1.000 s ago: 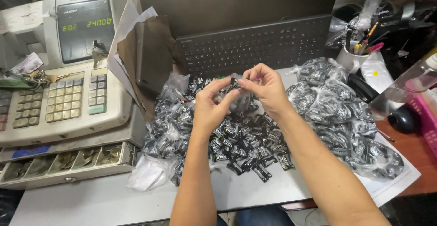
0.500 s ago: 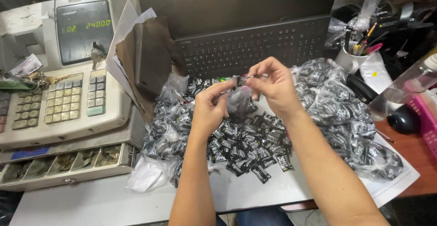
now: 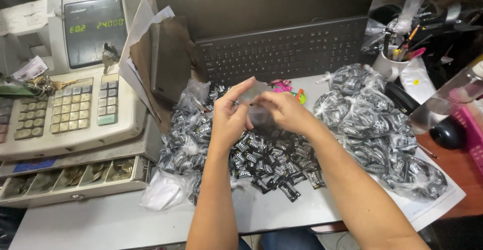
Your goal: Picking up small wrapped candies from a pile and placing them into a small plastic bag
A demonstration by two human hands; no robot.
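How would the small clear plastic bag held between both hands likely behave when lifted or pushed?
The small clear bag looks thin and crumpled between the left hand and right hand, so probably floppy, not stiff. Its glossy film may be slippery. Filled with small black sachets, it would likely sag and slump rather than roll.

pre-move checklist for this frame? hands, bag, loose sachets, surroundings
1. Both hands on small clear bag: ok, left hand and right hand pinch its top.
2. Bag filled: ok, dark sachets inside.
3. Bag mouth sealed: cannot tell, fingers cover it.
4. Loose sachet pile in reach: ok, directly below the hands.
5. Filled bags apart from pile: ok, heaped at right.
6. Cash drawer shut: not ok, open, coins showing.
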